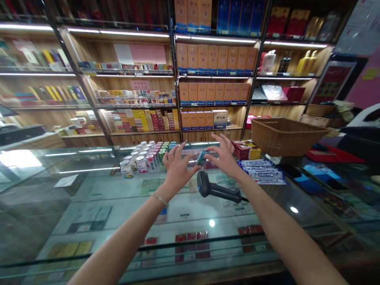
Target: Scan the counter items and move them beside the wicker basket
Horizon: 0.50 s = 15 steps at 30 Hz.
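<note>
A small green and blue packet [202, 157] is held upright between my two hands above the glass counter [118, 206]. My right hand [222, 156] pinches its upper right side with thumb and index finger, the other fingers raised. My left hand [178, 166] has its fingers spread, with the thumb and index close to the packet's left side; whether they touch it is hard to tell. Just below the hands lies a black barcode scanner [219, 190], its head toward the left and its cable running off under my right forearm.
Rows of small round containers [145, 158] stand left of my hands. To the right are stacked red packets [242, 150], blue and white sachets [263, 172] and a wicker basket [282, 138]. Shelves of boxes [216, 59] line the back.
</note>
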Motion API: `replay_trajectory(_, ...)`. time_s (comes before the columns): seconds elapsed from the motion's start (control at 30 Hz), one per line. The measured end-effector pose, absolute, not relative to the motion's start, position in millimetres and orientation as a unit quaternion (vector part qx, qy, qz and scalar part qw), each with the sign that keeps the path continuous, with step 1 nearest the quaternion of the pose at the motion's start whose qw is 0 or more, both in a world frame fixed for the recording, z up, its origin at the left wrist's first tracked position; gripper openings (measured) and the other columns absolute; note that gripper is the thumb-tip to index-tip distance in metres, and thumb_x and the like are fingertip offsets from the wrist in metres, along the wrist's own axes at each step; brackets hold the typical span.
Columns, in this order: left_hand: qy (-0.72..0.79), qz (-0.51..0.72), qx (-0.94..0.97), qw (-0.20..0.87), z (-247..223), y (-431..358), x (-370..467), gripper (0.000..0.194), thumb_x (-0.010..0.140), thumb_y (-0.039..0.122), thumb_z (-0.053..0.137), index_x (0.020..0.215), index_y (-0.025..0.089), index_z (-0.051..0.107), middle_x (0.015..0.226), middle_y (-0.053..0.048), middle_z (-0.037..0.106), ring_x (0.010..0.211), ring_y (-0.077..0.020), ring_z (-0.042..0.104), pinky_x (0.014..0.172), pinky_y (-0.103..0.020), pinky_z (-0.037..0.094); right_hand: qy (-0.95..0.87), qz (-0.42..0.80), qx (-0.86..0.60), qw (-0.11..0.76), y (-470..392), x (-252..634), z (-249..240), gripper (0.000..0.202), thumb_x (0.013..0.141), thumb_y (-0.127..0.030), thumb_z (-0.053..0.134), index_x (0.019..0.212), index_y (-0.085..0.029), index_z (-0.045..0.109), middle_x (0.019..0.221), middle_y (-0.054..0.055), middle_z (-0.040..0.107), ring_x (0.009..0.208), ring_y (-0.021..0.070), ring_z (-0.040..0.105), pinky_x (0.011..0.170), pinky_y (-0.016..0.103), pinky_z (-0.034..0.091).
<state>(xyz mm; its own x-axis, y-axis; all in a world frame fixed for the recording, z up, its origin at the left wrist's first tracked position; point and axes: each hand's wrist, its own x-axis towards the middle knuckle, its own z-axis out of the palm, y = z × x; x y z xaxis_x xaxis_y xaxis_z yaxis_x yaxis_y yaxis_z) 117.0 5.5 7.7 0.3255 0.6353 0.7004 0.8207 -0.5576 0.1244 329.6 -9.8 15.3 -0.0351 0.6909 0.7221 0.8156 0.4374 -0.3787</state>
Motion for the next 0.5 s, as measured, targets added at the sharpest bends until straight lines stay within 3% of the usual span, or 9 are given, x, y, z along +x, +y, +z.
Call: replay_trajectory(0.5,-0.456,-0.372,-0.807,0.042,26,25,165,0.016,0.084,0.038,0.077,0.097,0.029,0.080,0.159,-0.006,0.046,0.150,-0.0338,0.032,0.123,-0.059,0.024,-0.704,-0.070,-0.556,0.436,1,356,14,0.021,0.090,-0.048,0.070,0.100,-0.032,0.080,0.158,0.003,0.049,0.152,0.0346,0.025,0.119,0.062,0.016)
